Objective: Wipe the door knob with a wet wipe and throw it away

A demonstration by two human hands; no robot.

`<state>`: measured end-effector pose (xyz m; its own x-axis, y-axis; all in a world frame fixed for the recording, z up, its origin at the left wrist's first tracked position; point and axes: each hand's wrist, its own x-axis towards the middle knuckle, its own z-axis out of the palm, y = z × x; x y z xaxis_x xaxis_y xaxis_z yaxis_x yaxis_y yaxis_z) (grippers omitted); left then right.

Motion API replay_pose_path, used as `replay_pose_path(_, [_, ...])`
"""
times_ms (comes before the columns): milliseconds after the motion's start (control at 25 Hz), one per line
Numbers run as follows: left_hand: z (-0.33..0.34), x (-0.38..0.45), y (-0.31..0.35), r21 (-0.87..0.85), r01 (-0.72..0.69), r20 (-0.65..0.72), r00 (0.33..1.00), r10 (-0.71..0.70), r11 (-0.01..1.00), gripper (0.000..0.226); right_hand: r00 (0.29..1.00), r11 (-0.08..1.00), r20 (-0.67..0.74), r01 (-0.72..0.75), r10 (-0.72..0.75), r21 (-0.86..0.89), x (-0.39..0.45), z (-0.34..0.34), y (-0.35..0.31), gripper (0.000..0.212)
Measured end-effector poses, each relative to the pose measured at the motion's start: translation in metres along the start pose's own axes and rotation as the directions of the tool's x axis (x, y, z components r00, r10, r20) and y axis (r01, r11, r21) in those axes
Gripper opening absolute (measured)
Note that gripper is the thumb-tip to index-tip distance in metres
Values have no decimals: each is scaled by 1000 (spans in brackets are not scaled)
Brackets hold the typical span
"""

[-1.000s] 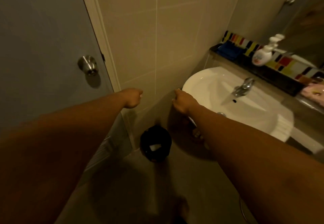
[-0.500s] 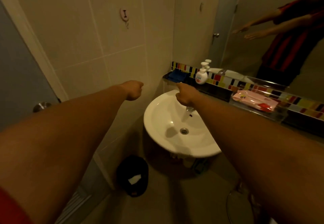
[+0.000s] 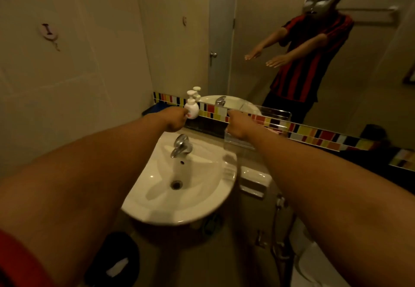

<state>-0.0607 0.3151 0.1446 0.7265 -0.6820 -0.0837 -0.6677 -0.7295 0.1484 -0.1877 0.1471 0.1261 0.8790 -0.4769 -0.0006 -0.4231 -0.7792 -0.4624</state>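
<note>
Both my arms reach out over the white sink (image 3: pixel 143 199). My left hand (image 3: pixel 174 119) hovers beside the soap pump bottle (image 3: pixel 192 107). My right hand (image 3: pixel 237 123) is in front of a clear tray (image 3: pixel 278 116) on the ledge. The mirror shows both hands flat, fingers extended, holding nothing. A black waste bin (image 3: pixel 125 244) stands on the floor at lower left with a white wipe (image 3: pixel 118 266) inside it. The real door is out of view; only the door knob's reflection (image 3: pixel 213 54) shows in the mirror.
A chrome tap (image 3: pixel 180 145) sits at the back of the basin. A coloured tile strip (image 3: pixel 314 133) runs under the mirror. A wall hook (image 3: pixel 48 31) is on the tiled wall at left. A spray hose (image 3: pixel 277 224) hangs at right of the sink.
My view has swung right, from the grey door and its knob to the sink and mirror. Both arms swung with it and now hover over the basin; the bin has slid to lower left.
</note>
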Motion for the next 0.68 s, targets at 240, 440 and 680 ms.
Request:
replay_pose_path(240, [33, 70, 75, -47, -112, 56, 992, 114, 993, 40, 988, 989, -47, -147, 147, 4, 19, -13, 98, 58])
replay_pose_path(440, [64, 139, 114, -84, -215, 112, 968, 224, 973, 42, 977, 978, -46, -210, 210, 3, 51, -11, 149, 49])
replay_pose_path(680, [97, 232, 134, -161, -235, 145, 955, 258, 959, 48, 951, 951, 4, -310, 310, -6, 116, 11, 191, 45])
